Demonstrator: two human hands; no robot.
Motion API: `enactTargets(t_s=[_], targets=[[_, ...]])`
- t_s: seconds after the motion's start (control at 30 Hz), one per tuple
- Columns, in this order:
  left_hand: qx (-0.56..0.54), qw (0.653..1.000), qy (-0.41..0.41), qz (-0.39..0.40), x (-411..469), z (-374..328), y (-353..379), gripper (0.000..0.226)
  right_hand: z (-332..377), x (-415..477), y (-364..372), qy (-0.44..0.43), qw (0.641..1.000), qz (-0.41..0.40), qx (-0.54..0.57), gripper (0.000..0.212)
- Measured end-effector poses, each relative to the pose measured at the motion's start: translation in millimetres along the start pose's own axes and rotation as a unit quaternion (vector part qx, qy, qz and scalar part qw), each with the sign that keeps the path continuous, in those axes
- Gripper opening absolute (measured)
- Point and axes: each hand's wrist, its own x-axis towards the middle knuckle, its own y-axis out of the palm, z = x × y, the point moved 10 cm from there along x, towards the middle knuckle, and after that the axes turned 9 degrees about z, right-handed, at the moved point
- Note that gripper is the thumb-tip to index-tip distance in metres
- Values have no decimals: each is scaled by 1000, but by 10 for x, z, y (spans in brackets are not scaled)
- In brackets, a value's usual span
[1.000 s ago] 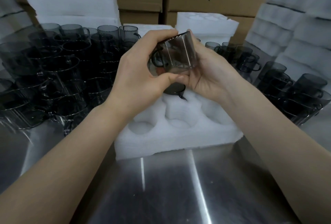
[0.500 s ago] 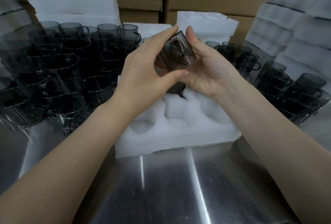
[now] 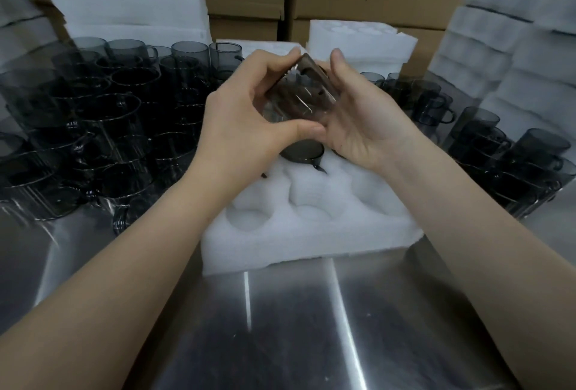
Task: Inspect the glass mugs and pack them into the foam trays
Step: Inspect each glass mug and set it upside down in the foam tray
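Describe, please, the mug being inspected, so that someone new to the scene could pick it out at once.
Start at the white foam tray on the steel table. Above it, the left hand and right hand hold one smoky glass mug tilted between them. It alone is lifted; the other mugs crowd the table either side or sit in the foam.
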Motion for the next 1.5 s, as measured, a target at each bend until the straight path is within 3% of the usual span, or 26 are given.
enactTargets(t_s=[0.13, 0.23, 0.3, 0.4, 0.6, 0.7, 0.77, 0.87, 1.03, 1.17, 1.5], targets=[[-99, 994, -16, -43, -3, 55, -116, 52, 167, -57, 61, -80, 992, 9, -100, 48], [-145, 986, -27, -74, -16, 112, -198, 42, 350, -165, 175, -159, 948, -6, -277, 46], [-157, 983, -31, -91, -26, 145, -251, 38, 363, -188, 267, -169, 936, -4, -309, 45], [-167, 981, -29, -96, -30, 162, -274, 34, 328, -174, 318, -153, 941, -17, -301, 42], [-156, 980, -35, -117, -37, 209, -330, 15, 231, -163, 220, -117, 983, -37, -137, 33], [-125, 983, -49, -122, -33, 232, -370, 11, 276, -168, 171, -126, 977, -69, -160, 30], [-111, 981, -82, -133, -41, 296, -425, 20, 349, -191, 152, -134, 970, -83, -188, 27], [-95, 977, -145, -127, -65, 428, -497, 32, 421, -226, 298, -125, 963, -12, -238, 24], [-121, 972, -179, -94, -66, 487, -449, 35, 180, -367, 848, -71, 891, 188, -408, 26], [-122, 969, -194, -93, -82, 481, -453, 33, -13, -357, 929, -25, 850, 179, -494, 33], [-94, 974, -202, -38, -53, 552, -423, 34, -82, -405, 1077, -7, 778, 182, -601, 34]])
